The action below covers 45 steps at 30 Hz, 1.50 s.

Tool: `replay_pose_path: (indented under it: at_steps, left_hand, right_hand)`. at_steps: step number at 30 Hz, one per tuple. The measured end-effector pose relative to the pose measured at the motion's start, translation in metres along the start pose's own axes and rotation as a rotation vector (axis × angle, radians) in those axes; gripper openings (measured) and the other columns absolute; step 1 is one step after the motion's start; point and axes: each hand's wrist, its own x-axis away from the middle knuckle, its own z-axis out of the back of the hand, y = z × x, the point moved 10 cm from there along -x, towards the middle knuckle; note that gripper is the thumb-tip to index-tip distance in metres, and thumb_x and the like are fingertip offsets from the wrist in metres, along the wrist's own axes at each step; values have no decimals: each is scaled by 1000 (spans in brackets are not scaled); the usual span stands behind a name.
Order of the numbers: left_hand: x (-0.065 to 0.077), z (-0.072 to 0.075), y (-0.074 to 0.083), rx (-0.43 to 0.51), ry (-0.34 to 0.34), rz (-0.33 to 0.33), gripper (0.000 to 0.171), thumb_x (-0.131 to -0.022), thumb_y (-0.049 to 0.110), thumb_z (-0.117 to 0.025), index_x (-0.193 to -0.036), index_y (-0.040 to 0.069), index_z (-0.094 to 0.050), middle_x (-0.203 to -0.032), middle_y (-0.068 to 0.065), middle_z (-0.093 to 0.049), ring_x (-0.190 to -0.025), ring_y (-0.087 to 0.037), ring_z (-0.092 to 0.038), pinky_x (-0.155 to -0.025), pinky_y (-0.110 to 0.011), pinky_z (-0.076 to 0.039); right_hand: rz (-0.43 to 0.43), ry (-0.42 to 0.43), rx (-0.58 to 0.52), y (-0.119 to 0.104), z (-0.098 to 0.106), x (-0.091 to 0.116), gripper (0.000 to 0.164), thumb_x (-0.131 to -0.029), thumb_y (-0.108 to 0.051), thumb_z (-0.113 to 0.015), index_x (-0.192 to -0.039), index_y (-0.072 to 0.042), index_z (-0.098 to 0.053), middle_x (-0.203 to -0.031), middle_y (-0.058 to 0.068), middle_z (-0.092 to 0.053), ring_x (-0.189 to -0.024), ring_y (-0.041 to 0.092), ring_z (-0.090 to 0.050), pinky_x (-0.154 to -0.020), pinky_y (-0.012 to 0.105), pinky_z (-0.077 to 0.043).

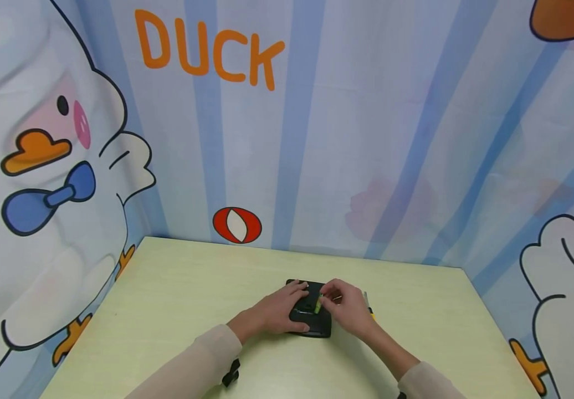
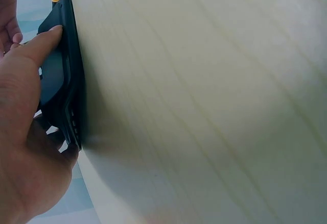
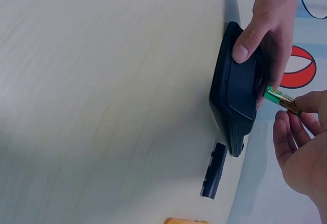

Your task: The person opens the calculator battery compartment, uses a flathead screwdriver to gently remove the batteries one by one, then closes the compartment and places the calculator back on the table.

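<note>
A black device with a recess in its upward face lies on the table. My left hand holds it, thumb pressing on the near part of the face and fingers spread over the far part. In the left wrist view the left hand spans the device from edge to edge. My right hand pinches a green and gold battery between thumb and fingers. One end of the battery points at the recess, right at the device's face. Part of the recess is hidden by the left hand.
A narrow black cover piece lies on the table beside the device. A tool with a yellow handle and a thin shaft lies just right of the right hand. A printed duck curtain hangs behind the table.
</note>
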Motion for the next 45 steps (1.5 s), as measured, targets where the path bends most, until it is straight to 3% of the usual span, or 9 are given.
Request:
replay_pose_path:
  at_steps: [24,37,45]
  left_hand:
    - [-1,-1,-1,9,-4,-5,89,-95,62,-71,-163,13,-43,-173,-2,-29,-162,-23,-21,-125,-45,-32]
    - [1,0,1,11,-6,-18,87,-96,60,-70,-163,13,-42,-174,-2,-28,-162,-23,-20,-126,-45,-32]
    - [1,0,0,3,-3,-23,86,-97,60,-70,-163,13,-42,-174,-2,-27,-162,-23,-19,-126,-44,-31]
  right_hand:
    - [-86,41,18,21,29,-3,10,-98,-6,-75,-108,-6,-74,-98,1,-71,-91,16,-68,-87,34,-60]
    - [-118,35,26,34,32,5,8,-97,-8,-76,-104,-9,-72,-88,0,-68,-79,17,-62,-72,27,-54]
    - [-112,25,37,42,35,11,7,-97,-7,-76,-102,-10,-74,-91,-1,-70,-82,15,-64,-75,29,-54]
